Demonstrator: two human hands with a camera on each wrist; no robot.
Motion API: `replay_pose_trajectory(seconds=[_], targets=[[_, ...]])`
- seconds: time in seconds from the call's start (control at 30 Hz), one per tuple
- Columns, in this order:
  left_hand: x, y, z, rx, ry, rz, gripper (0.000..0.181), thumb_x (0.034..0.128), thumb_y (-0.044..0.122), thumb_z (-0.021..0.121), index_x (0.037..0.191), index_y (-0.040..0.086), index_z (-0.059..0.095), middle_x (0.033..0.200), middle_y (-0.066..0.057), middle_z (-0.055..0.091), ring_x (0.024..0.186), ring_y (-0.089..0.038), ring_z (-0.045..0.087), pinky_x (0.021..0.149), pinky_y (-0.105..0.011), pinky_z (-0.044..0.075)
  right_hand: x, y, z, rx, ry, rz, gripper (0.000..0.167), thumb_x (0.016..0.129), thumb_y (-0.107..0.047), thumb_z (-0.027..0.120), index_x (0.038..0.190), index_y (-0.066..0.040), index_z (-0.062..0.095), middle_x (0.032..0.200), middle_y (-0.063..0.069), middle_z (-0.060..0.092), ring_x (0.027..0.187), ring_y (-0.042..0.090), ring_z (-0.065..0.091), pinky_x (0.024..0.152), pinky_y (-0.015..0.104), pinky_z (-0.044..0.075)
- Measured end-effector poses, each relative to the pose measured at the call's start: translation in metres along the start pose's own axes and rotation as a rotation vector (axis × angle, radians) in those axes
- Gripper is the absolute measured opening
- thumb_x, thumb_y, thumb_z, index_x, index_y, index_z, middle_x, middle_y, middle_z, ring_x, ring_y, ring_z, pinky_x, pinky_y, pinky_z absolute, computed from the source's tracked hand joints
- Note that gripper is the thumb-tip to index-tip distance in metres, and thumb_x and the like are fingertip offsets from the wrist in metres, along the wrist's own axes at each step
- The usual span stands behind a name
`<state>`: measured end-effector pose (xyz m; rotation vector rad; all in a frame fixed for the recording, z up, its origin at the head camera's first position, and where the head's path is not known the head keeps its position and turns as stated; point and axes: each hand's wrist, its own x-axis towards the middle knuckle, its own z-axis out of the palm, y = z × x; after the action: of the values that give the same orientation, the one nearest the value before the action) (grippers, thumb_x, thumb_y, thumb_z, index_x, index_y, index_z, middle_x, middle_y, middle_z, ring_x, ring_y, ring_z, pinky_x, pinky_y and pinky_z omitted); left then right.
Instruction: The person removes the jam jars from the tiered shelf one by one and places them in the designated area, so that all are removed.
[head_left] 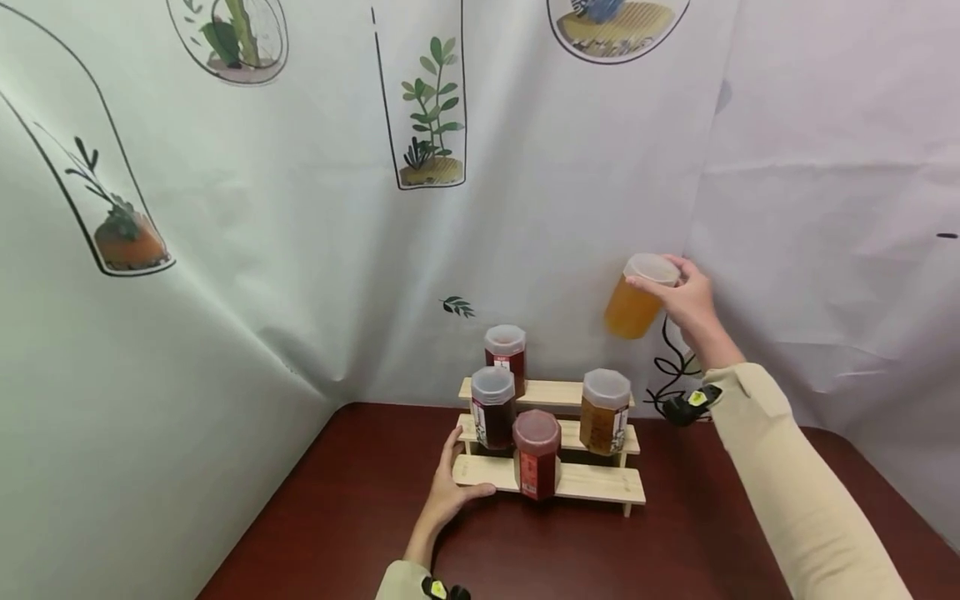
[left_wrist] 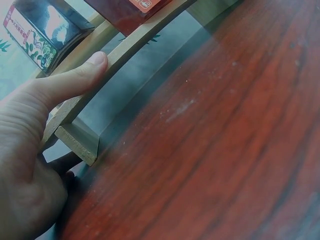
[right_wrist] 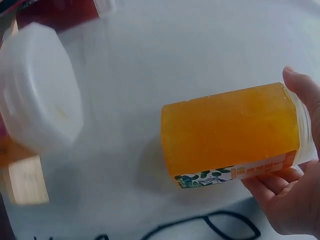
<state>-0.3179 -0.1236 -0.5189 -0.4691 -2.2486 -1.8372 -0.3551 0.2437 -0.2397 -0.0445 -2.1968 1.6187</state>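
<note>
My right hand (head_left: 692,302) grips a jar of orange-yellow contents (head_left: 632,308) by its white lid, tilted in the air above the rack's right end. In the right wrist view the jar (right_wrist: 230,132) shows a printed label along its lower side. My left hand (head_left: 444,497) holds the left end of the three-step wooden rack (head_left: 592,481); in the left wrist view the thumb (left_wrist: 82,75) lies on the front board's edge. On the rack stand a red jar (head_left: 537,467) at the front, a dark jar (head_left: 493,417) and an amber jar (head_left: 602,421) mid-step, and another red jar (head_left: 507,358) on top.
The rack stands on a dark red wooden table (head_left: 315,508). Behind it hangs a pale cloth (head_left: 300,208) printed with plants in glass shapes. Black cable loops (head_left: 667,375) lie against the cloth, right of the rack.
</note>
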Motion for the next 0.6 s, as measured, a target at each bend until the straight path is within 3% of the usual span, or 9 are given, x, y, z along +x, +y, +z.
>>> replay_pose_trajectory(seconds=[0.23, 0.47, 0.6], targets=[[0.007, 0.005, -0.008, -0.014, 0.004, 0.002, 0.112, 0.0647, 0.004, 0.089, 0.155, 0.016, 0.024, 0.161, -0.017, 0.024, 0.145, -0.041, 0.027, 0.113, -0.06, 0.025, 0.001, 0.012, -0.023, -0.002, 0.014, 0.051, 0.092, 0.083, -0.048, 0.073, 0.154, -0.011, 0.027, 0.156, 0.016, 0.032, 0.135, 0.024, 0.038, 0.116, 0.041, 0.032], [0.005, 0.002, -0.002, -0.018, -0.003, -0.028, 0.113, 0.0654, 0.007, 0.09, 0.155, 0.018, 0.022, 0.16, -0.018, 0.025, 0.146, -0.04, 0.027, 0.113, -0.058, 0.025, -0.004, 0.03, -0.042, -0.047, 0.032, 0.12, 0.093, 0.085, -0.047, 0.071, 0.155, -0.011, 0.023, 0.159, 0.018, 0.026, 0.137, 0.025, 0.035, 0.116, 0.039, 0.031], [0.001, 0.0, 0.001, -0.037, 0.006, -0.034, 0.112, 0.0649, 0.005, 0.089, 0.155, 0.018, 0.023, 0.16, -0.017, 0.026, 0.146, -0.039, 0.028, 0.114, -0.058, 0.025, -0.009, 0.046, -0.048, -0.081, 0.034, 0.152, 0.092, 0.085, -0.047, 0.071, 0.155, -0.01, 0.023, 0.159, 0.019, 0.025, 0.136, 0.027, 0.036, 0.109, 0.033, 0.036]])
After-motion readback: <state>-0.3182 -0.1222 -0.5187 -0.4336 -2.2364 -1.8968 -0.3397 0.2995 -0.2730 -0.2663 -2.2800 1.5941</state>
